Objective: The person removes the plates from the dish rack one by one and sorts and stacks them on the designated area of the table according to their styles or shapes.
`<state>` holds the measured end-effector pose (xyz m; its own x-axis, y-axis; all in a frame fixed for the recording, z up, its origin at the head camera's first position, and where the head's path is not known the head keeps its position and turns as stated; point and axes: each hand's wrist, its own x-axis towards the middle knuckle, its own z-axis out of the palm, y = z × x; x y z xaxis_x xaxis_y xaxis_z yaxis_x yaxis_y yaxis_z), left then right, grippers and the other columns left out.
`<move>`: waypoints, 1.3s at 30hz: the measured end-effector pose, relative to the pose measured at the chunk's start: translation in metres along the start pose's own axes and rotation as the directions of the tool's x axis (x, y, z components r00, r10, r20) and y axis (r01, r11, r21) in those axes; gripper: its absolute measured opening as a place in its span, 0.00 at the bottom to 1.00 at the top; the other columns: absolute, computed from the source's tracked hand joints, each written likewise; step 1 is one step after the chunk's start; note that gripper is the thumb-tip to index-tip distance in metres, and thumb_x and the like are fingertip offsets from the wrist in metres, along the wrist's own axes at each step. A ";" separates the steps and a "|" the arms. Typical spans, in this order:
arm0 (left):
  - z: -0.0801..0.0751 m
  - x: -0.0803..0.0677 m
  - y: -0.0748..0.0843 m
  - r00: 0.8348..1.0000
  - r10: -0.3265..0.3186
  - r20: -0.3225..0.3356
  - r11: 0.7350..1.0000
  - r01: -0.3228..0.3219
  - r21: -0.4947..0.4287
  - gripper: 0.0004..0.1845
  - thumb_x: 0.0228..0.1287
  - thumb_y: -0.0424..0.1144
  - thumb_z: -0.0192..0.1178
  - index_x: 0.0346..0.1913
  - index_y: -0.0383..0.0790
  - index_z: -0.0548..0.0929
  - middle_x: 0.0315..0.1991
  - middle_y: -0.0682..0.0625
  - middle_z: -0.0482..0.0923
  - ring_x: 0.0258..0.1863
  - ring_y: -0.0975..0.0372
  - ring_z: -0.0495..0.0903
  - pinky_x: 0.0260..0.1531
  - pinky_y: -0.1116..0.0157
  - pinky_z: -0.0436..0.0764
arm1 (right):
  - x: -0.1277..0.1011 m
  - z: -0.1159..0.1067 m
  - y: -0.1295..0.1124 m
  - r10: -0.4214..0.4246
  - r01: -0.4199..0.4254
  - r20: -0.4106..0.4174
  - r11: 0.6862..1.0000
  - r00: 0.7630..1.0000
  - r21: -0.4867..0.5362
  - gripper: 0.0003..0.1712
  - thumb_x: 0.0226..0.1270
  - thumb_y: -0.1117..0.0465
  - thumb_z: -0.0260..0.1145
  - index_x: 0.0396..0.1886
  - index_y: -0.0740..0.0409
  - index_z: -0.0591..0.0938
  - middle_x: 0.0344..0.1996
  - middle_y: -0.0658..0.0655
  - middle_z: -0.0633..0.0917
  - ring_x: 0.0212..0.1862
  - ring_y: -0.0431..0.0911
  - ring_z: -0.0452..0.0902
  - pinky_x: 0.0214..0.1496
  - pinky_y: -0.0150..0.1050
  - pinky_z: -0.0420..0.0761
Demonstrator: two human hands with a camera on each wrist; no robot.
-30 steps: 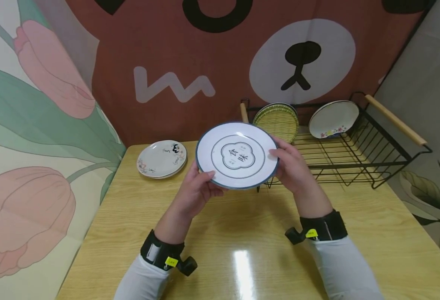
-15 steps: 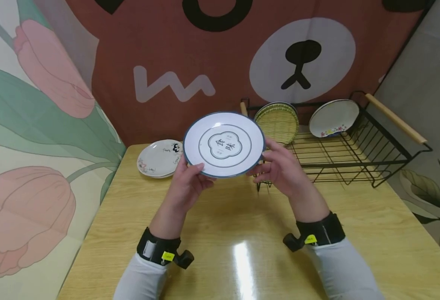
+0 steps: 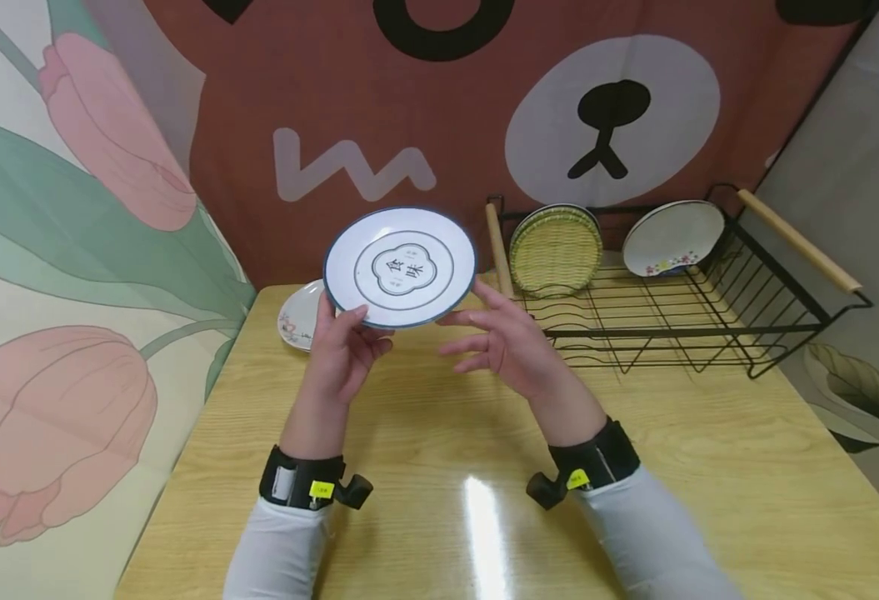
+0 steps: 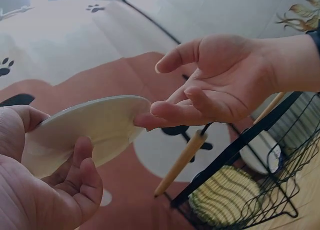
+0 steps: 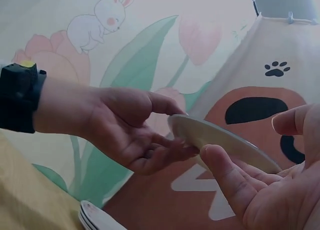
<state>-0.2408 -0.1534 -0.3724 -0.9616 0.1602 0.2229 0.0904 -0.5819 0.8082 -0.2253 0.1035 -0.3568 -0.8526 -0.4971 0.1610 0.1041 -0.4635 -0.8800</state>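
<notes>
A white plate [image 3: 400, 267] with a dark blue rim and a printed centre emblem is held in the air above the table's back left part. My left hand [image 3: 342, 354] grips its near left edge, thumb on top and fingers underneath; the left wrist view shows that hand [image 4: 45, 200] under the plate [image 4: 85, 132]. My right hand [image 3: 499, 342] is spread beside the plate's right edge with straight fingers. One fingertip appears to touch the rim, and it holds nothing. In the right wrist view the plate [image 5: 220, 137] lies between both hands.
A stack of patterned plates [image 3: 298, 318] lies on the wooden table [image 3: 446, 467] at the back left, partly hidden by the held plate. A black wire dish rack [image 3: 709, 333] with wooden handles stands at the back right, holding a woven plate [image 3: 556, 250] and a white floral plate [image 3: 671, 237].
The plate has moved left and farther away. My right hand has let go of the plate's right edge and opened, so only the left hand holds it now.
</notes>
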 end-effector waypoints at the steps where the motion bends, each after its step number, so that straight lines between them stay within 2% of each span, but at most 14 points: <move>1: -0.003 0.001 0.000 1.000 0.000 -0.013 1.000 0.000 0.001 0.34 0.77 0.32 0.49 0.79 0.59 0.55 0.41 0.50 0.92 0.31 0.61 0.90 0.30 0.66 0.86 | 0.004 0.001 0.003 0.008 -0.008 0.006 1.000 1.000 0.009 0.39 0.81 0.63 0.47 0.85 0.51 0.44 0.52 0.56 0.87 0.42 0.50 0.92 0.37 0.40 0.90; 6: -0.017 0.007 0.001 0.996 -0.012 -0.084 1.000 0.012 0.000 0.33 0.77 0.34 0.51 0.78 0.61 0.55 0.40 0.51 0.91 0.31 0.61 0.89 0.30 0.66 0.84 | 0.020 0.005 0.021 0.065 -0.066 0.006 0.997 0.998 0.032 0.39 0.82 0.61 0.48 0.85 0.50 0.44 0.53 0.58 0.88 0.42 0.49 0.92 0.37 0.39 0.90; 10: -0.028 0.013 -0.001 0.985 -0.026 -0.169 1.000 0.024 -0.016 0.34 0.77 0.35 0.53 0.78 0.63 0.57 0.39 0.50 0.92 0.32 0.60 0.89 0.31 0.66 0.82 | 0.027 0.006 0.033 0.124 -0.123 -0.014 0.992 0.992 0.032 0.39 0.81 0.59 0.51 0.85 0.49 0.48 0.60 0.64 0.84 0.43 0.49 0.91 0.38 0.39 0.90; 16: -0.051 0.023 -0.006 0.952 -0.045 -0.303 0.999 0.036 -0.036 0.35 0.76 0.36 0.57 0.76 0.68 0.58 0.42 0.49 0.90 0.34 0.59 0.88 0.32 0.66 0.81 | 0.031 0.005 0.046 0.167 -0.166 -0.026 0.986 0.986 0.023 0.37 0.81 0.60 0.49 0.84 0.48 0.51 0.66 0.71 0.77 0.42 0.47 0.91 0.40 0.39 0.90; 21: -0.071 0.028 -0.012 0.922 -0.076 -0.379 0.996 0.049 -0.080 0.39 0.76 0.35 0.57 0.77 0.72 0.53 0.45 0.47 0.88 0.36 0.57 0.88 0.33 0.65 0.80 | 0.034 0.003 0.054 0.192 -0.190 -0.065 0.981 0.979 0.034 0.36 0.82 0.58 0.48 0.84 0.49 0.52 0.69 0.75 0.73 0.45 0.49 0.91 0.46 0.42 0.90; 24: -0.082 0.031 -0.016 0.907 -0.088 -0.413 0.994 0.056 -0.089 0.41 0.76 0.35 0.57 0.78 0.73 0.50 0.47 0.46 0.87 0.37 0.56 0.90 0.34 0.65 0.81 | 0.037 0.000 0.060 0.208 -0.205 -0.102 0.978 0.973 0.042 0.36 0.82 0.55 0.49 0.84 0.51 0.52 0.70 0.75 0.72 0.52 0.53 0.89 0.55 0.47 0.88; 29: -0.102 0.033 -0.021 0.883 -0.074 -0.463 0.997 0.050 -0.064 0.39 0.75 0.35 0.58 0.77 0.73 0.53 0.47 0.45 0.87 0.34 0.56 0.91 0.30 0.66 0.83 | 0.043 -0.005 0.071 0.243 -0.238 -0.151 0.970 0.958 0.049 0.35 0.81 0.55 0.51 0.83 0.52 0.54 0.71 0.73 0.73 0.61 0.60 0.84 0.63 0.52 0.83; 34: -0.120 0.034 -0.024 0.861 -0.094 -0.501 0.995 0.075 -0.058 0.36 0.76 0.36 0.58 0.77 0.68 0.55 0.47 0.45 0.88 0.33 0.57 0.92 0.28 0.67 0.84 | 0.047 -0.009 0.081 0.281 -0.275 -0.178 0.960 0.943 0.059 0.33 0.82 0.56 0.49 0.83 0.51 0.56 0.71 0.71 0.74 0.63 0.62 0.81 0.64 0.53 0.82; 39: -0.132 0.032 -0.025 0.827 -0.142 -0.545 0.989 0.142 -0.043 0.37 0.77 0.39 0.58 0.79 0.69 0.54 0.50 0.45 0.87 0.34 0.58 0.91 0.28 0.69 0.84 | 0.047 -0.008 0.086 0.294 -0.289 -0.185 0.956 0.938 0.050 0.33 0.82 0.57 0.49 0.82 0.51 0.57 0.70 0.71 0.75 0.69 0.67 0.74 0.64 0.52 0.82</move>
<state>-0.3081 -0.2393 -0.4578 -0.9488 -0.2190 -0.2275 -0.0582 -0.5868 0.8077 -0.2601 0.0463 -0.4289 -0.8636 -0.4670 -0.1899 0.3720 -0.3361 -0.8652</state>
